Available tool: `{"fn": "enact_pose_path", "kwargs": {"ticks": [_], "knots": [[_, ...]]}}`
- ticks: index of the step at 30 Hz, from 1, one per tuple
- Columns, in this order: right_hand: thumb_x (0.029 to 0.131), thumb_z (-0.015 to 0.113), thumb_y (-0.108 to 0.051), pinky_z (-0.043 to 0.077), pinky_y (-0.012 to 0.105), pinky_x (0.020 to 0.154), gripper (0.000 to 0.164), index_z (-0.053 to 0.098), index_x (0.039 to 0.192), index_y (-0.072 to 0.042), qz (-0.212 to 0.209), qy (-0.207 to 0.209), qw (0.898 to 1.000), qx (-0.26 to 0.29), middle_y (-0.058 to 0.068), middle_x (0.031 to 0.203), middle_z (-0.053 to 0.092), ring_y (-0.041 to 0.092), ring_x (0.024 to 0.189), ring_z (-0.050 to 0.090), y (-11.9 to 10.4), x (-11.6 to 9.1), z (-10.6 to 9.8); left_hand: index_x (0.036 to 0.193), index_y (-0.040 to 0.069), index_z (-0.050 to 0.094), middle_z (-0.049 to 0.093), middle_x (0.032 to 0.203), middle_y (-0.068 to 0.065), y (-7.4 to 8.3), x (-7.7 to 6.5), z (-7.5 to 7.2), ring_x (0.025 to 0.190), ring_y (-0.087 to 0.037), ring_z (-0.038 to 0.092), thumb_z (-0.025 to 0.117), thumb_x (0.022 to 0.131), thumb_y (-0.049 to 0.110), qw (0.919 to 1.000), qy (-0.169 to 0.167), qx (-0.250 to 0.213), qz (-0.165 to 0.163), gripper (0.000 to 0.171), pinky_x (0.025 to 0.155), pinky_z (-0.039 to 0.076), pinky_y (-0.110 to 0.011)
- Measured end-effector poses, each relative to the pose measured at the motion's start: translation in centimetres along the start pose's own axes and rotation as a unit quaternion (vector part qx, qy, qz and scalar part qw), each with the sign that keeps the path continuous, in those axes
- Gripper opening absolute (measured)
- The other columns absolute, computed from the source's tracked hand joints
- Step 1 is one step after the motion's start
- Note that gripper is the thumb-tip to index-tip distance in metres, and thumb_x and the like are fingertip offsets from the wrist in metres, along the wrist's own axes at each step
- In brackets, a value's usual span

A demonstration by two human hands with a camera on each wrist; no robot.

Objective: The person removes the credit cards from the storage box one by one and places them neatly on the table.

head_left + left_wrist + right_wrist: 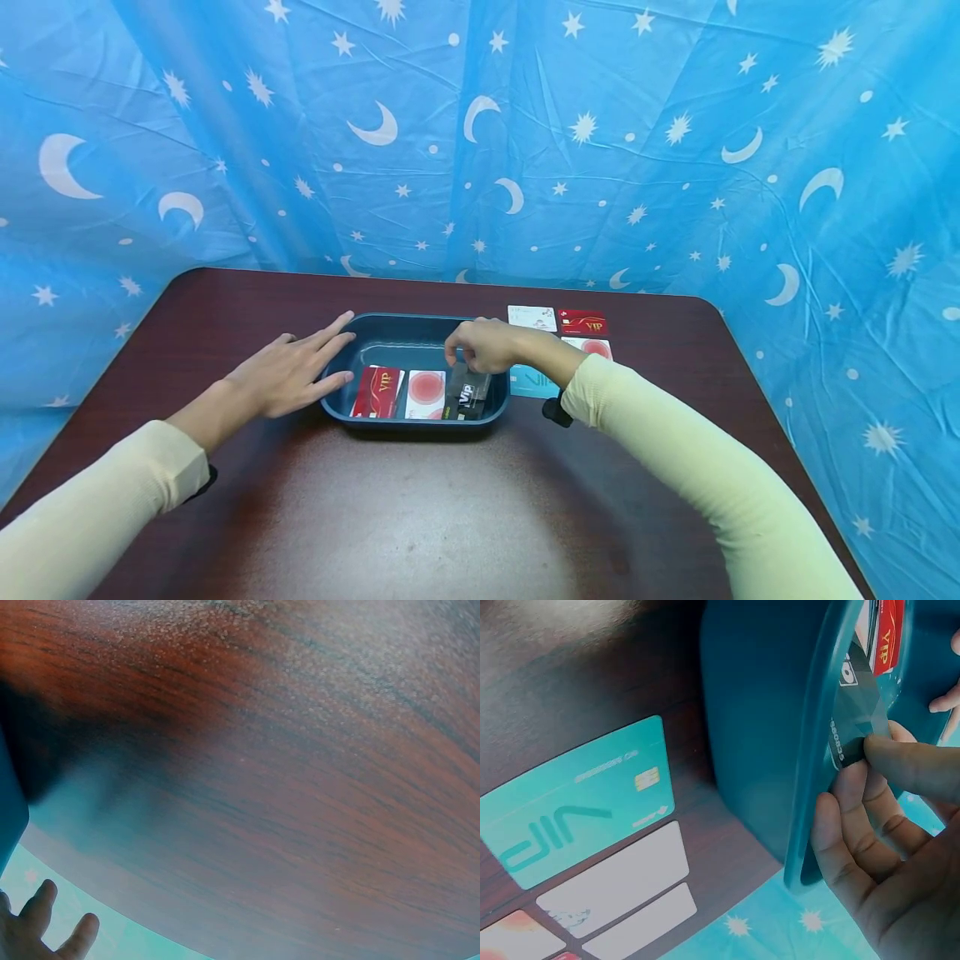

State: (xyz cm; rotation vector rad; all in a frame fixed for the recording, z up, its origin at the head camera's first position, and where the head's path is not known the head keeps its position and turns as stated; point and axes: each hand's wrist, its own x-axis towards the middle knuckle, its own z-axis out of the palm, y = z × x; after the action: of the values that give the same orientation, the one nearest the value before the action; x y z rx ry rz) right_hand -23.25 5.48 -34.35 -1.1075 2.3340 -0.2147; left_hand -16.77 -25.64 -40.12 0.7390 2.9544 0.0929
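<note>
A dark blue tray (390, 327) stands on the table. Inside it, along the near side, lie a red VIP card (378, 392) over a paler one, a white card with a red circle (426, 392) and a black VIP card (471, 392). My right hand (486, 343) reaches in over the right side and pinches the black card between thumb and fingers, as the right wrist view shows. My left hand (296, 372) has its fingers spread, fingertips at the tray's left rim. Only a few left fingers (39, 907) show in the left wrist view.
Right of the tray lie a white card (532, 317), a red VIP card (585, 322), a white card with a red circle (592, 347) and a teal VIP card (532, 383). My right forearm passes over this group. A blue curtain (480, 167) hangs behind the brown table (450, 517).
</note>
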Motion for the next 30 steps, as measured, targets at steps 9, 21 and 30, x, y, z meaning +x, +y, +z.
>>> {"fn": "enact_pose_path", "kwargs": {"ticks": [9,21,30], "knots": [[0.093,0.054,0.009,0.052,0.026,0.071,0.028,0.063,0.110,-0.011,0.005,-0.008,0.999,0.049,0.002,0.108,0.062,0.018,0.095,0.056,0.3,-0.9,-0.2,0.151,0.005,0.039,0.021,0.163,-0.018,0.0,0.1,0.1,0.126,-0.038,0.056,0.049,0.097,0.055,1.0000,0.006,0.000,-0.001,0.075,0.099,0.039,-0.069],[0.094,0.051,0.010,0.053,0.028,0.077,0.034,0.064,0.122,-0.004,-0.021,0.049,0.995,0.087,0.008,0.102,0.063,0.021,0.089,0.056,2.1,-2.9,-1.1,0.153,0.004,0.037,0.021,0.163,-0.018,-0.1,0.3,0.2,0.126,-0.038,0.056,0.050,0.097,0.055,1.0000,-0.001,0.001,-0.006,0.077,0.101,0.038,-0.069],[0.090,0.049,0.013,0.052,0.032,0.072,0.038,0.066,0.120,-0.005,-0.018,0.083,0.992,0.090,0.010,0.096,0.065,0.025,0.087,0.057,4.4,-5.7,-2.5,0.152,0.005,0.038,0.023,0.162,-0.019,-0.1,0.2,0.1,0.127,-0.038,0.055,0.049,0.097,0.056,1.0000,0.000,0.008,-0.004,0.077,0.100,0.040,-0.067]]}}
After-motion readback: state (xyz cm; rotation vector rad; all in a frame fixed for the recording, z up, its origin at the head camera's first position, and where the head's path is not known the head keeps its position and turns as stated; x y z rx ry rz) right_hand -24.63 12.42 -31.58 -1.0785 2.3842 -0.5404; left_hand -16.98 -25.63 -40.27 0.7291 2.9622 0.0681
